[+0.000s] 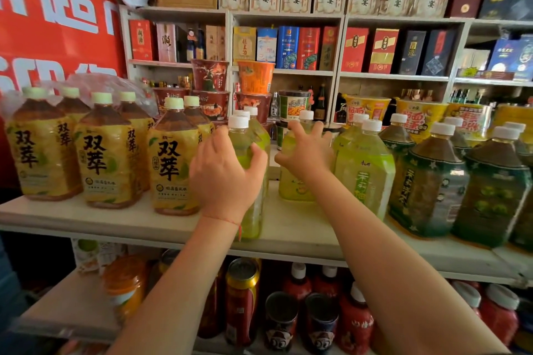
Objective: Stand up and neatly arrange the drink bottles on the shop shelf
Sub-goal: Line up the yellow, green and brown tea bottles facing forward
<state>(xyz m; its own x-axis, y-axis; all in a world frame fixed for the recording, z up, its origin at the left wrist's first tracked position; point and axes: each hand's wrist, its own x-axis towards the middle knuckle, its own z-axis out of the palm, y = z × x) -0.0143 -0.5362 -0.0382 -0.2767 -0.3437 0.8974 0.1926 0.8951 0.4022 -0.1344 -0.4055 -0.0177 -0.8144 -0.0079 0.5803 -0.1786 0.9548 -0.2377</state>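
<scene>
Front green bottle (248, 181): pale green drink, white cap, upright at the near edge of the upper shelf (288, 228), in the gap between the yellow-label row and the green-label row.
Long axis: vertical, cap up; no bottle on this shelf appears to lie on its side.
Left hand (222, 179): wrapped round the shoulder of the front green bottle, thumb on the right face, fingers curled over the left; a firm hold.
Back green bottle (294, 179): same kind, upright, farther in on the shelf and right of the front one, standing apart from it.
Right hand (308, 150): fingers spread over the upper body of the back green bottle, thumb pointing left; contact seems likely, but whether the fingers close round it is hidden by the hand itself, so I cannot tell.
Key relation: each bottle sits directly under its own hand; the left pair is nearer the viewer, the right pair farther back, so lining them up probably means drawing the back bottle forward or pushing the front one in.
Left neighbours: yellow-label tea bottles (173, 158), upright, the nearest touching or just beside the left hand.
Right neighbours: green-label bottle (364, 170) just beside the right wrist, then dark green bottles (429, 187).
Behind: instant noodle cups (210, 75).
Below: cans (242, 297) and red bottles on the lower shelf.
</scene>
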